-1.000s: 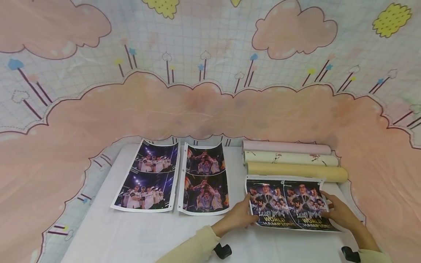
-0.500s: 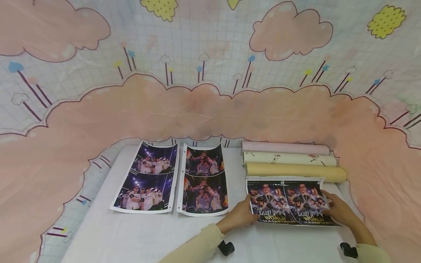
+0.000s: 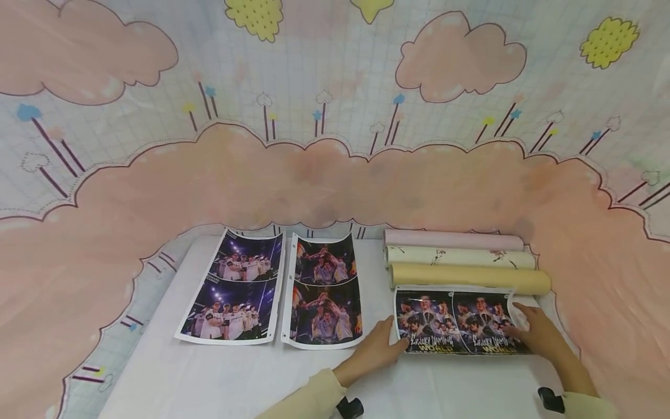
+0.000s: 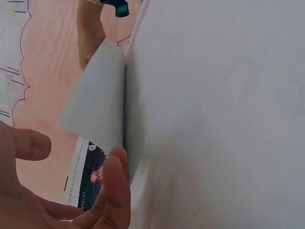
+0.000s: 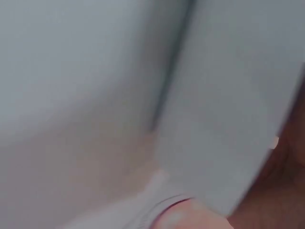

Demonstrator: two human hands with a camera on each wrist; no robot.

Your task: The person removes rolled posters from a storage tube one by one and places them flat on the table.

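Observation:
A glossy poster sheet (image 3: 426, 317), printed with two matching group pictures and large lettering, lies at the right of the table in the head view. Its near edge bends upward, so the lowest lettering is cut off from sight. The sheet's white back (image 4: 97, 98) shows in the left wrist view. My left hand (image 3: 374, 352) holds the left edge, thumb by the bent near corner. At the opposite edge my right hand (image 3: 541, 337) grips the sheet, thumb over the printed face. The right wrist view is blurred, with the white back (image 5: 224, 105) filling much of it.
Two more printed posters, one blue-purple (image 3: 232, 311) and one dark red (image 3: 325, 314), lie side by side on the white-covered table (image 3: 209, 378). Behind the held sheet lie a yellow roll (image 3: 471, 278), a flowered cream roll (image 3: 466, 257) and a pink roll (image 3: 455, 238).
The near edge of the held poster has bent up and away from me, and its bottom lettering has gone from sight. Both hands stay at its sides. The other posters and rolls have not moved.

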